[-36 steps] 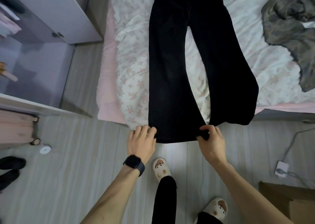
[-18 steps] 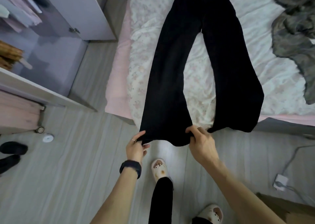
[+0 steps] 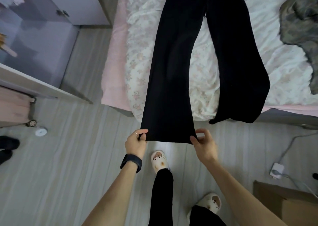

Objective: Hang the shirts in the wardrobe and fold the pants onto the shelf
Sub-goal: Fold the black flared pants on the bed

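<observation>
Black pants lie spread flat on the bed, one leg's hem pulled taut past the mattress edge. The left hand pinches that hem's left corner and the right hand pinches its right corner. Folding looks barely begun: next, likely swing this leg over onto the other leg, hems matched, before carrying anything to the wardrobe.

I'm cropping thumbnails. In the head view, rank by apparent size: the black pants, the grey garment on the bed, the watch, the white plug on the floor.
1. black pants
2. grey garment, cut off by the frame
3. watch and white plug: look alike, and the watch is nearer, so unranked.
</observation>
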Demonstrator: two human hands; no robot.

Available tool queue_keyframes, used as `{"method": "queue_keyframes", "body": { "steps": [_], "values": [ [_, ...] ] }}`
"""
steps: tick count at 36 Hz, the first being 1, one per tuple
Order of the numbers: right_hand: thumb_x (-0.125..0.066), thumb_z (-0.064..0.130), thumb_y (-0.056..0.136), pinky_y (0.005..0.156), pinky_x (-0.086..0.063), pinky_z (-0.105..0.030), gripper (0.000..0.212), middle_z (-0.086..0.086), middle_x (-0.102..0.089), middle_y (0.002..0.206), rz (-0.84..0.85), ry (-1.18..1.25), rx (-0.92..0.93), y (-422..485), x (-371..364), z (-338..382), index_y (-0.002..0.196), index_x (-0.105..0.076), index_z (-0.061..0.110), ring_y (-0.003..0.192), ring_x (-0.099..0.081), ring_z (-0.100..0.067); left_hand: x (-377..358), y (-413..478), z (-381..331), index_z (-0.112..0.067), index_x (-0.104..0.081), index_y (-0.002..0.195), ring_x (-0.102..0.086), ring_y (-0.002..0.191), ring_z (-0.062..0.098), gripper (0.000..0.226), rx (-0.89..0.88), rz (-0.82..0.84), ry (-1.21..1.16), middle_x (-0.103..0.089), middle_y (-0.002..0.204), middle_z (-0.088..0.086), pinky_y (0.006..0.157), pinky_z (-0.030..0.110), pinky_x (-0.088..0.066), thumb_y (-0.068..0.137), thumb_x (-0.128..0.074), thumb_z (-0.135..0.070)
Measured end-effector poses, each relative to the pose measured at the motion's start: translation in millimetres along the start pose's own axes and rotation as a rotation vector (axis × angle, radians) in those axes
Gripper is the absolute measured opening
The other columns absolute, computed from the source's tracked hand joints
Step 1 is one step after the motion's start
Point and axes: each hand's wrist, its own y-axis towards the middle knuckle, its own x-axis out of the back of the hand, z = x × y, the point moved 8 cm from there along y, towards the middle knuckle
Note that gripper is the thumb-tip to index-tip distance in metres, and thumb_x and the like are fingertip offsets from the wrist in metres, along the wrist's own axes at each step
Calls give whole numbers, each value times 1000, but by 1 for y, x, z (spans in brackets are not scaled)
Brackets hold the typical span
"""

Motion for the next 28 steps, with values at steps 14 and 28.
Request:
{"method": "queue_keyframes", "body": {
  "steps": [14, 28],
  "values": [
    [-63, 39, 95, 69, -52, -26, 50, -2, -65, 111, 408, -430, -290, 25, -52, -28, 138, -51, 17, 90, -65, -15, -27, 46, 42, -22, -53, 134, -59, 112, 30, 35, 119, 270, 521, -38, 144, 7, 96, 39, -50, 100, -48, -18],
    [-68, 34, 94, 64, -43, -13, 28, 12, -68, 98, -14, -230, -174, 77, 151, 35, 120, -61, 24, 81, -61, -3, -160, 18, -135, -22, -51, 137, -53, 123, 22, 36, -279, 510, 478, -41, 145, 4, 100, 37, -49, 101, -51, -24]
  ]
}}
